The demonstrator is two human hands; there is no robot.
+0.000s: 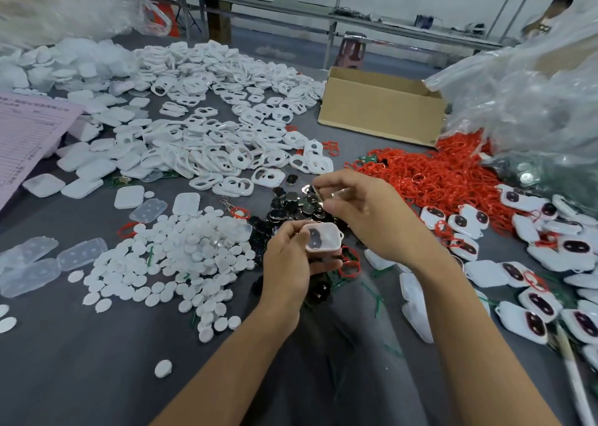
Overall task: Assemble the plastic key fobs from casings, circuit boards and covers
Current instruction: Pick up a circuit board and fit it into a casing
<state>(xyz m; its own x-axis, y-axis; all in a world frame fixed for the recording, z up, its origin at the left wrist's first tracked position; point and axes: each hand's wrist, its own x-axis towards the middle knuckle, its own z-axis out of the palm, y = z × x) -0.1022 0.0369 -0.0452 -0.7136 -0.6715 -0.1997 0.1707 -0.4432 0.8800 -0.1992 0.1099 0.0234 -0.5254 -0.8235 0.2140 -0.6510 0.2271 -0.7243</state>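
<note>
Just over the near edge of the bench (97, 361), my left hand (291, 260) holds a white casing (323, 237), with my thumb on its near side and my fingers curled under it. The casing lies face up and a little tilted, with a dark window showing at its left end. Just above and beyond it, my right hand (365, 218) has thumb and forefinger pinched together on a small shiny part (336, 195). It is too blurred for me to tell what it is, and it does not touch the casing.

Right behind my fingers lies a heap of black and metal pieces (288, 199). To the left of my fingers is a spread of white round discs (194, 247), and further left some clear plastic trays (81, 254). Beyond those, a wide pile of white frames (210, 134) covers the bench. To the right of my fingers sits a mound of red rings (437, 173), and nearer me on that side lie white fobs (550, 250) with dark windows. A cardboard box (382, 108) stands far beyond my right hand, and a pink sheet of paper (29, 140) lies far to the left.
</note>
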